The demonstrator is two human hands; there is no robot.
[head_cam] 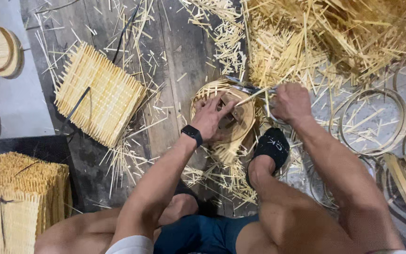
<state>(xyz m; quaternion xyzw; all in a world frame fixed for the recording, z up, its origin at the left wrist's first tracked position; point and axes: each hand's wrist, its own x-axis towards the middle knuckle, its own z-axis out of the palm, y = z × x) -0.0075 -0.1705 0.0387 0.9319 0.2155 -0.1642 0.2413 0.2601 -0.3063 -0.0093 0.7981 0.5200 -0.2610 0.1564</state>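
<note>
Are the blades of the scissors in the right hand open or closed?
Open: the scissors in the right hand show two metal blades spread apart above the round bamboo piece.

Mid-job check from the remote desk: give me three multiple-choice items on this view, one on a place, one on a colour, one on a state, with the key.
1. Where does the square woven bamboo mat tied with a black strap lie relative to the round woven bamboo tray under the hands?
A. To its left in the picture
B. To its right in the picture
C. On top of it

2. What colour is the watch on the left wrist?
A. White
B. Black
C. Red

3. What is the right hand doing?
A. Lying open on the floor
B. Resting on a knee
C. Gripping metal shears

Key: 1 A, the mat lies on the dark planks left of the tray. 2 B, band and face are black. 3 C, the fingers close round the handles and the blades point left above the tray, where the left hand presses.
</note>
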